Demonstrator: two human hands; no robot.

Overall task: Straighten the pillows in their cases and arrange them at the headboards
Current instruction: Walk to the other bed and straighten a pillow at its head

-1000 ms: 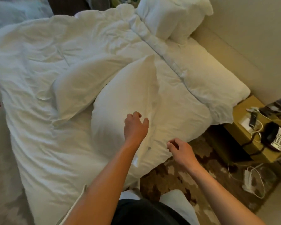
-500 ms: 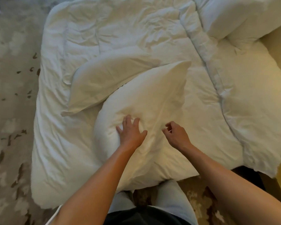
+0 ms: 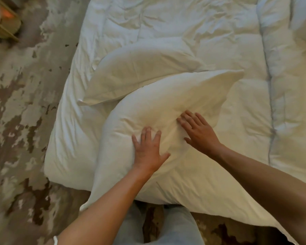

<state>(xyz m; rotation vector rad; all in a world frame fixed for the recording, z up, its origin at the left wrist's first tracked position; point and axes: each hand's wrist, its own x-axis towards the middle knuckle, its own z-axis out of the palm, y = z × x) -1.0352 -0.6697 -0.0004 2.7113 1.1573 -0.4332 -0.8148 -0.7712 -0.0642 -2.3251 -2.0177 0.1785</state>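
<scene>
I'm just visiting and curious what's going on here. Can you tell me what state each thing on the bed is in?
Near white pillow: lying flat, pressed under both hands.
Far white pillow: lying flat, partly under the near one.
White quilted duvet: spread out, wrinkled.
Left hand: open, flat on the near pillow.
Right hand: open, fingers spread on the near pillow.

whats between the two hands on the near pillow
In the head view only pillowcase fabric: a raised crease of the near pillow runs between the left hand and the right hand. Both hands lie flat, fingers spread, apart from each other.
</scene>
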